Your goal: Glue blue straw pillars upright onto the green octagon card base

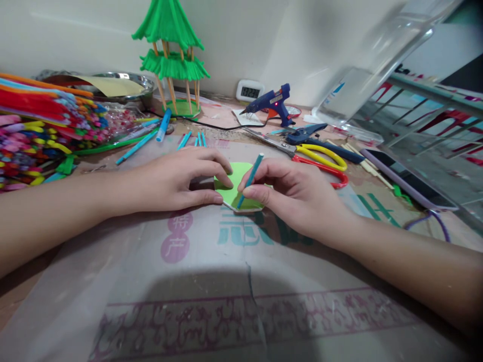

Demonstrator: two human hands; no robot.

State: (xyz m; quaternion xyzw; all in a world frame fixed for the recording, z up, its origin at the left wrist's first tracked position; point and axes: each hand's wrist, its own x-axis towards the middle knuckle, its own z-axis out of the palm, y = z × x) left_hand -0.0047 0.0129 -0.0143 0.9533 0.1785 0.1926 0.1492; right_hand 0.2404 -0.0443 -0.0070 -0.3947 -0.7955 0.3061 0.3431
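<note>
A light green card piece [236, 176] with straight-cut edges and a pale underside lies on the plastic-covered table. My left hand [196, 176] steadies it from the left, fingertips on its top and thumb against its near-left edge. Between the thumb and fingers of my right hand [290, 188] is a thin blue stick [256, 165] with a pale upper end. It stands slightly tilted, its lower end at the near edge of the card. My right fingers cover part of the card's right side.
Behind stand a green-roofed pagoda model [169, 60], a digital timer [249, 91] and a blue glue gun [269, 103]. Scissors [320, 156], pliers [324, 143] and a phone [409, 178] lie right. Left are pipe cleaners [37, 130] and loose blue sticks [138, 147].
</note>
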